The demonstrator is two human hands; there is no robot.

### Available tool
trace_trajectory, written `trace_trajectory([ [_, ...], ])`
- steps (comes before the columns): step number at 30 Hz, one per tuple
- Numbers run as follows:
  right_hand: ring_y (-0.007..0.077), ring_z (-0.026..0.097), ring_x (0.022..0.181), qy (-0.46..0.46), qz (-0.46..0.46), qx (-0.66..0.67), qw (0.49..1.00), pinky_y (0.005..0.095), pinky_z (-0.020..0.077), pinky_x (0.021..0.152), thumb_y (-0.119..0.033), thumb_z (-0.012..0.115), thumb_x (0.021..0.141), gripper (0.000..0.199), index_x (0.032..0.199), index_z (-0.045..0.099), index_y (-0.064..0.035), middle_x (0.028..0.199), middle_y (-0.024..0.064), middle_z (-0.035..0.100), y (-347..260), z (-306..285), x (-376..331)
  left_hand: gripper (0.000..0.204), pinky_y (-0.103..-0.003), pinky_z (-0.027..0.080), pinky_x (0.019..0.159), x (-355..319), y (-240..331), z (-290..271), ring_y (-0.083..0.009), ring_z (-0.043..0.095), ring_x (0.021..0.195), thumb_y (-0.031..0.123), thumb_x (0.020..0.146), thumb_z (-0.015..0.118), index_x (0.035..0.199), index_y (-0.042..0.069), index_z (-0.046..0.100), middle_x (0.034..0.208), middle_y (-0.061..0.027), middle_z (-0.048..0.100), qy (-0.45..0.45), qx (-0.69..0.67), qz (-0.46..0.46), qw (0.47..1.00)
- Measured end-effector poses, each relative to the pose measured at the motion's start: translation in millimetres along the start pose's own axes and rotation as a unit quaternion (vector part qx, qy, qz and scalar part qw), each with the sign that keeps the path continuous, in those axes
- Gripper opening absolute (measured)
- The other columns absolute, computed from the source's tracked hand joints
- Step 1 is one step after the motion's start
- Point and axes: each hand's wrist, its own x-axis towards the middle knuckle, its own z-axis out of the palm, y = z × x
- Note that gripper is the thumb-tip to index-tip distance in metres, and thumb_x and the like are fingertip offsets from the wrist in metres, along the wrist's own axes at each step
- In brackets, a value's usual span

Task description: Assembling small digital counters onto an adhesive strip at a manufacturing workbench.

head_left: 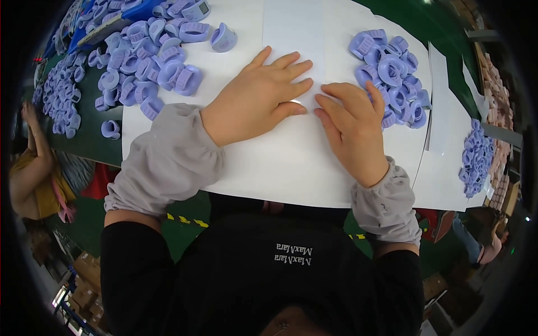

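Observation:
My left hand lies palm down with its fingers spread, over the lower part of a smooth pale sheet on the white tabletop. A small bright glint shows by its thumb; what causes it I cannot make out. Just to the right is my right hand, its fingers bent and apart, the thumb and first fingers pointing at my left hand. No object shows between them. Beyond the right hand lies a pile of lavender ring-shaped plastic pieces. A larger heap of similar pieces spreads left of my left hand.
One lavender piece stands apart beside the left heap. At the upper left is a blue bin. More pieces lie on a dark green surface, others at far right. People sit at both sides; cartons stand lower left.

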Motion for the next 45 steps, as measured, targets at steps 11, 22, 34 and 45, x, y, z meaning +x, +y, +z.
trace_trajectory([
  [11, 0.0205, 0.059, 0.095, 0.033, 0.012, -0.002, 0.999, 0.0428, 0.0319, 0.1, -0.003, 0.072, 0.075, 0.018, 0.092, 0.069, -0.0078, 0.097, 0.001, 0.064, -7, 4, 5, 0.03, -0.054, 0.024, 0.111, -3, 6, 2, -0.0301, 0.042, 0.132, 0.018, 0.085, 0.066, 0.113, 0.006, 0.066, 0.134, -0.011, 0.054, 0.02, 0.013, -0.027, 0.999],
  [22, 0.0226, 0.059, 0.092, 0.049, 0.017, 0.028, 0.998, 0.0387, 0.0376, 0.091, -0.001, 0.073, 0.07, 0.016, 0.084, 0.066, -0.0053, 0.099, 0.0036, 0.066, -11, 1, 5, 0.031, -0.056, 0.028, 0.108, -2, 8, 4, -0.0311, 0.046, 0.128, 0.023, 0.083, 0.07, 0.109, 0.007, 0.067, 0.129, -0.0101, 0.057, 0.047, 0.033, -0.005, 0.998],
  [34, 0.0211, 0.057, 0.098, 0.03, 0.079, 0.228, 0.97, 0.0328, 0.0406, 0.09, 0.006, 0.065, 0.073, 0.013, 0.083, 0.06, -0.0016, 0.109, 0.0119, 0.063, -10, -43, 26, 0.031, -0.046, 0.037, 0.076, -11, -38, -56, -0.0267, 0.053, 0.089, 0.03, 0.072, 0.078, 0.094, 0.01, 0.067, 0.092, -0.0064, 0.058, 0.284, 0.284, -0.128, 0.907],
  [45, 0.0182, 0.054, 0.103, 0.044, 0.1, 0.5, 0.859, 0.032, 0.041, 0.092, 0.005, 0.064, 0.079, 0.009, 0.085, 0.061, -0.0005, 0.116, 0.0124, 0.059, 2, -22, 31, 0.025, -0.027, 0.048, 0.078, 7, 19, -26, -0.0157, 0.063, 0.086, 0.011, 0.086, 0.068, 0.108, 0.0, 0.063, 0.095, -0.0085, 0.068, 0.105, -0.308, -0.086, 0.942],
])
